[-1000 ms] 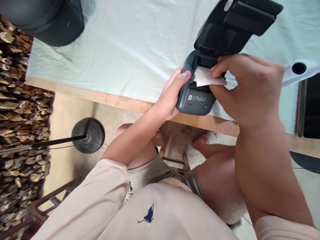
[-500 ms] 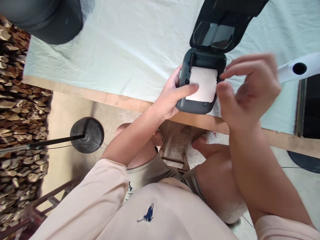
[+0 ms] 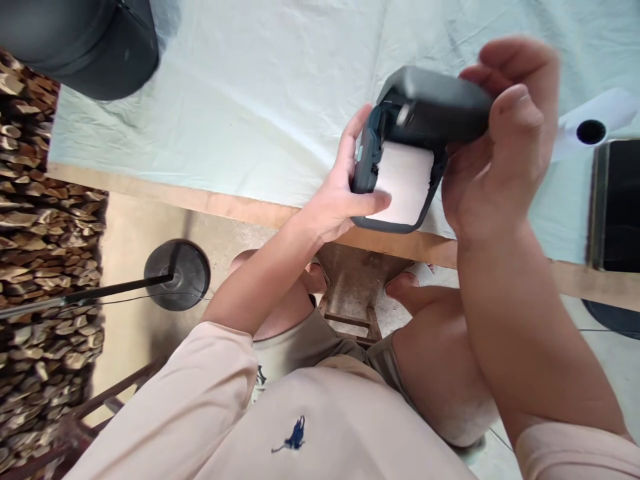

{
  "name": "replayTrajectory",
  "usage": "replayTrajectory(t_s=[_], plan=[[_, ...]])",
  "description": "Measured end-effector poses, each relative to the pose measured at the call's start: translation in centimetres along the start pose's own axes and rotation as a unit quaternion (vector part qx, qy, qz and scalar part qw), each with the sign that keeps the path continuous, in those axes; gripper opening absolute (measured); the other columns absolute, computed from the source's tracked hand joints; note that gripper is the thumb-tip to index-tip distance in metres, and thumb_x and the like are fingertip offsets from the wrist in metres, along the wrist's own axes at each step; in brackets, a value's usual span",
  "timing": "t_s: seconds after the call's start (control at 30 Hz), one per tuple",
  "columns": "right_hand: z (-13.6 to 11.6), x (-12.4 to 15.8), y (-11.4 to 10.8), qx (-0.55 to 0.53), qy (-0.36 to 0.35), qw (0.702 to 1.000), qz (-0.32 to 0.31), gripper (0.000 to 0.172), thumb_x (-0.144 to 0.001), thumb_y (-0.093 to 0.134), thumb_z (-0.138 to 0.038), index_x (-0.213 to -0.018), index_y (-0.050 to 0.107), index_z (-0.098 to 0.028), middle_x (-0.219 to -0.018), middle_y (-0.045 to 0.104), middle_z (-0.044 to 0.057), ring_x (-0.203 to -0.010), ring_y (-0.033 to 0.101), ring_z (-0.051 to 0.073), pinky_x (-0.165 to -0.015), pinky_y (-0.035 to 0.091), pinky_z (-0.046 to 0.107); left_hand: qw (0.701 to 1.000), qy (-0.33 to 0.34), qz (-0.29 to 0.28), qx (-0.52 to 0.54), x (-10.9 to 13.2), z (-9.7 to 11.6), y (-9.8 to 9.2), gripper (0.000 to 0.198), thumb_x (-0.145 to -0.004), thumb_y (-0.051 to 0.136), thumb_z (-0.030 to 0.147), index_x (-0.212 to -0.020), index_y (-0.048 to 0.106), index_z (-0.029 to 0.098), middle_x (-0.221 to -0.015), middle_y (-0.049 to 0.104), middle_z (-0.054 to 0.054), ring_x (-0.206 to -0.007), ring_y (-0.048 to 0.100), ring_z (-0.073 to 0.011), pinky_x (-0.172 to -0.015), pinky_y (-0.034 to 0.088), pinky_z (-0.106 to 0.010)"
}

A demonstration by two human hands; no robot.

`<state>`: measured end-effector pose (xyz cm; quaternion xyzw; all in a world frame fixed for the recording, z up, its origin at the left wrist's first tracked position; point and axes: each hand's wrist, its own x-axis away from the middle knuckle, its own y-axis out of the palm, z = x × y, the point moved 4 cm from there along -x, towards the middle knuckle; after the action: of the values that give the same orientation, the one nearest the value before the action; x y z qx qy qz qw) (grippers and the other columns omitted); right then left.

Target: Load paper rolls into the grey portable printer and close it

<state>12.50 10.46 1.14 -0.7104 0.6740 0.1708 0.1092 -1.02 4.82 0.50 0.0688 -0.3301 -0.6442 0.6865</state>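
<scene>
A dark portable label printer [image 3: 364,175] is held at the table's front edge, with a white paper roll [image 3: 407,177] in its bay. My left hand [image 3: 345,193] is closed around the printer's left side, its thumb lying on the paper. The printer's lid [image 3: 440,100] is partly lowered over the bay and slightly blurred. My right hand [image 3: 505,140] grips the lid's right end, thumb in front and fingers curled behind, partly hidden by it.
A pale cloth [image 3: 250,100] covers the wood-edged table. A black cylindrical container [image 3: 110,53] stands at the back left. On the right lie a white piece with a black round spot [image 3: 591,132] and a black flat panel [image 3: 623,207]. A round stand base [image 3: 177,293] is on the floor.
My right hand has moved up from beside the paper to the lid. The lid has swung from wide open to partly lowered. My left hand still holds the printer.
</scene>
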Motion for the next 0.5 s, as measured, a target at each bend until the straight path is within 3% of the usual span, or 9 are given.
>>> replayTrajectory(t_s=[0.1, 0.17, 0.3, 0.37, 0.5], plan=[[0.9, 0.4, -0.2, -0.01, 0.005, 1.0, -0.014, 0.036, -0.081, 0.053, -0.059, -0.096, 0.06, -0.027, -0.1, 0.055, 0.004, -0.103, 0.059, 0.021, -0.099, 0.05, 0.042, 1.0, -0.007, 0.003, 0.023, -0.1, -0.2, -0.2, 0.088, -0.066, 0.071, 0.011, -0.144, 0.04, 0.038, -0.106, 0.067, 0.003, -0.111, 0.069, -0.0188, -0.096, 0.053, -0.029], [1.6, 0.7, -0.1, -0.031, 0.022, 0.999, -0.024, 0.033, -0.081, 0.055, -0.057, -0.098, 0.061, -0.03, -0.102, 0.055, 0.003, -0.097, 0.06, 0.019, -0.092, 0.053, 0.04, 0.998, 0.016, -0.036, 0.043, -0.4, -0.3, -0.5, 0.083, -0.067, 0.072, 0.015, -0.142, 0.044, 0.037, -0.11, 0.068, 0.002, -0.112, 0.068, -0.0193, -0.094, 0.054, -0.029], [2.0, 1.6, 1.0, -0.063, 0.067, 0.992, -0.09, 0.047, -0.075, 0.064, -0.059, -0.114, 0.053, -0.035, -0.108, 0.056, 0.003, -0.093, 0.059, 0.018, -0.081, 0.057, 0.036, 0.991, 0.049, -0.112, 0.06, -0.9, -0.5, -1.2, 0.048, -0.081, 0.066, 0.03, -0.128, 0.057, 0.032, -0.111, 0.071, -0.002, -0.122, 0.063, -0.0238, -0.092, 0.056, -0.031], [1.6, 2.1, 1.7, -0.059, 0.08, 0.987, -0.123, 0.057, -0.073, 0.068, -0.058, -0.121, 0.044, -0.038, -0.117, 0.054, 0.001, -0.101, 0.06, 0.017, -0.086, 0.059, 0.037, 0.993, 0.029, -0.098, 0.054, -1.0, -0.8, -1.4, 0.037, -0.084, 0.064, 0.038, -0.12, 0.063, 0.029, -0.105, 0.073, -0.005, -0.123, 0.063, -0.0258, -0.09, 0.057, -0.031], [0.7, 2.9, 2.5, -0.073, 0.087, 0.982, -0.15, 0.065, -0.072, 0.071, -0.054, -0.123, 0.035, -0.041, -0.124, 0.05, -0.002, -0.1, 0.064, 0.015, -0.086, 0.061, 0.037, 0.998, -0.009, -0.037, 0.051, -0.7, -1.2, -1.4, 0.036, -0.081, 0.07, 0.048, -0.105, 0.065, 0.02, -0.098, 0.073, -0.006, -0.117, 0.067, -0.0302, -0.082, 0.057, -0.03]])
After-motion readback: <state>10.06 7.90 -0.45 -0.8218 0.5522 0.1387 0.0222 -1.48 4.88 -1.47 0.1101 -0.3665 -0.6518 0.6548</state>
